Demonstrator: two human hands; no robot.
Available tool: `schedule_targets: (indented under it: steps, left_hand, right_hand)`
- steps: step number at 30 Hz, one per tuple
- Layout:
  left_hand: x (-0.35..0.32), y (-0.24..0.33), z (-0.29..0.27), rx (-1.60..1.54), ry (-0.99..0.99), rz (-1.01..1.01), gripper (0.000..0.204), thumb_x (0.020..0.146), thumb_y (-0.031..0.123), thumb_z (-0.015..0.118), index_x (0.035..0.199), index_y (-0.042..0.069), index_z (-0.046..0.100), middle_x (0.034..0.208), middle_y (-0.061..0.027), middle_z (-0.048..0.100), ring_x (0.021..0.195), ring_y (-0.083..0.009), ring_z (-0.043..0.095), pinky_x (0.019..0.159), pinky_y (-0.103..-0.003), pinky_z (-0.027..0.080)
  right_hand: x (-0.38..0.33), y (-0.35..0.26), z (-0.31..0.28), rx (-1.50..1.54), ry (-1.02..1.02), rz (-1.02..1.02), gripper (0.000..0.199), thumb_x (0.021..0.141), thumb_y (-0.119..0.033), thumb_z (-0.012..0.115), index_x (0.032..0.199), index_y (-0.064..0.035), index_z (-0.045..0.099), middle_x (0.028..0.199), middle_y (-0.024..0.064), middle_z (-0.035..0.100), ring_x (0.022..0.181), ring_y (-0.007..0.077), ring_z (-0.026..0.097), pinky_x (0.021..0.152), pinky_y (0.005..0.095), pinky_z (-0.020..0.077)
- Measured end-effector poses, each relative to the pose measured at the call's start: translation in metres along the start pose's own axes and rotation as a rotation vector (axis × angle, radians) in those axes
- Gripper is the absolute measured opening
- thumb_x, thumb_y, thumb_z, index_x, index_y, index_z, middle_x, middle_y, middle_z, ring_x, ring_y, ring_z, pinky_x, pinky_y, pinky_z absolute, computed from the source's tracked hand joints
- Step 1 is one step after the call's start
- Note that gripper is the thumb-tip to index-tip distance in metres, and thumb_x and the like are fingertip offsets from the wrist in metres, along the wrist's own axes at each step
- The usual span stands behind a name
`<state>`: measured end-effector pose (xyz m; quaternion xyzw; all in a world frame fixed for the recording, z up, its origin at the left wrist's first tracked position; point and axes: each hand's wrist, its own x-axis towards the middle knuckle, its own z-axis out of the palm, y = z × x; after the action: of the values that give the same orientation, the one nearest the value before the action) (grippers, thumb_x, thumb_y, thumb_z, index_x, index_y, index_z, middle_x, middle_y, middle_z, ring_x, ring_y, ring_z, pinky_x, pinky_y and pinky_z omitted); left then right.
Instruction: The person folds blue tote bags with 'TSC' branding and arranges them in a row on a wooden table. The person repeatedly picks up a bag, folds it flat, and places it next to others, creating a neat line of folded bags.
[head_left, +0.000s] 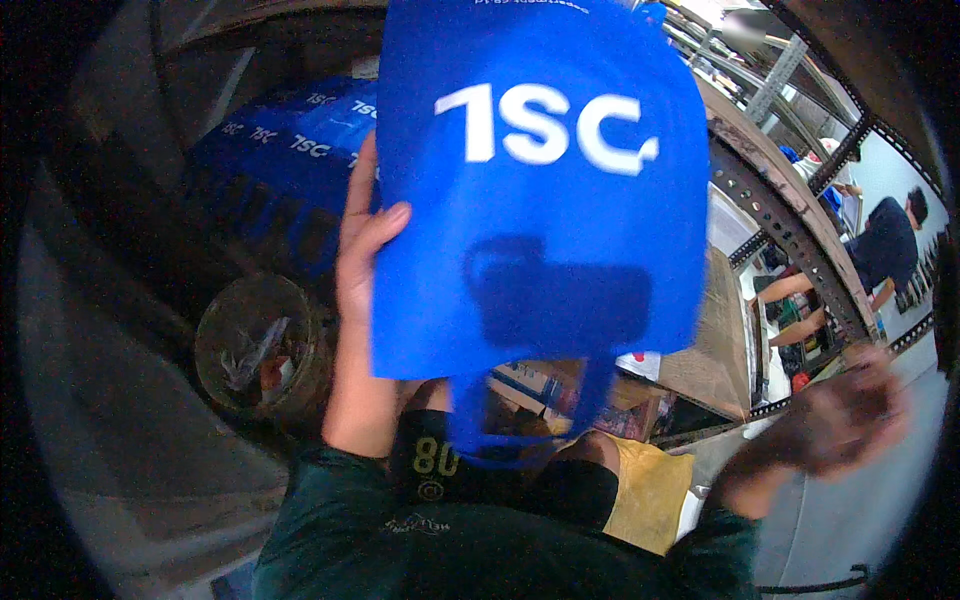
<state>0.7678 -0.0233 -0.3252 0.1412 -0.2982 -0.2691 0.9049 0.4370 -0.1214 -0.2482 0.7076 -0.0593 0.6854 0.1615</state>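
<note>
A blue tote bag (545, 200) with white lettering hangs upside down in front of me, its two handles (465, 415) dangling at the bottom. My left hand (362, 245) grips the bag's left edge, thumb on the near face and the other fingers partly hidden behind it. A dark shadow falls across the lower half of the bag. Off to the right, apart from the bag, my right hand (855, 405) is smeared by motion, so its fingers cannot be made out. Behind the bag on the left lies a stack of similar blue bags (290, 140).
A round bin (258, 345) with plastic scraps inside stands at the left. Metal shelving (790, 230) with a wooden top runs along the right, near a cardboard box (720, 345). Yellow cloth (652, 490) lies beside my leg. Another person (885, 240) works beyond the shelving.
</note>
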Motion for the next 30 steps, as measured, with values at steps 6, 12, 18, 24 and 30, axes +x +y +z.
schedule_targets:
  steps: [6,12,18,24,30]
  left_hand:
    - [-0.048,0.029,-0.081,0.250,0.065,-0.137,0.080,0.067,0.009,0.064,0.139,-0.003,0.030,0.131,-0.0218,0.047,0.116,-0.0273,0.052,0.102,-0.036,0.038]
    - [-0.096,0.044,-0.123,0.476,0.279,-0.331,0.074,0.069,0.005,0.063,0.136,-0.004,0.034,0.127,-0.0189,0.051,0.112,-0.0251,0.054,0.097,-0.034,0.042]
    - [-0.054,0.029,-0.121,0.907,0.316,-0.537,0.066,0.073,-0.005,0.056,0.136,-0.002,0.037,0.123,-0.0159,0.054,0.105,-0.0226,0.057,0.091,-0.032,0.046]
    - [0.005,-0.009,-0.133,0.599,-0.008,-0.563,0.067,0.071,-0.002,0.056,0.136,0.000,0.039,0.119,-0.0132,0.056,0.106,-0.0209,0.055,0.091,-0.030,0.045]
    - [0.099,-0.025,-0.176,0.950,-0.220,-0.511,0.069,0.073,0.001,0.057,0.139,0.002,0.034,0.125,-0.0130,0.052,0.104,-0.0197,0.055,0.087,-0.028,0.045]
  right_hand:
    - [-0.211,-0.066,0.088,1.420,-0.082,1.543,0.085,0.084,-0.072,0.028,0.137,-0.0052,0.031,0.127,0.0119,0.046,0.115,0.0264,0.045,0.100,0.0424,0.0337]
    - [-0.246,-0.104,0.118,1.556,-0.390,1.708,0.079,0.087,-0.054,0.040,0.144,-0.0039,0.017,0.137,0.0092,0.039,0.121,0.0226,0.040,0.102,0.0406,0.0304]
    - [-0.226,-0.075,0.118,1.113,-1.011,1.754,0.075,0.082,-0.006,0.059,0.144,-0.0144,0.018,0.125,0.0116,0.048,0.097,0.0199,0.055,0.064,0.0298,0.0521]
    - [-0.198,-0.066,0.132,0.944,-0.737,1.855,0.075,0.082,0.002,0.052,0.145,-0.0161,0.017,0.104,0.0114,0.058,0.065,0.0172,0.058,0.047,0.0263,0.0461]
    - [-0.207,-0.047,0.179,1.034,-0.587,1.796,0.071,0.085,0.002,0.047,0.145,-0.0181,0.015,0.107,0.0137,0.055,0.070,0.0198,0.058,0.053,0.0284,0.0486]
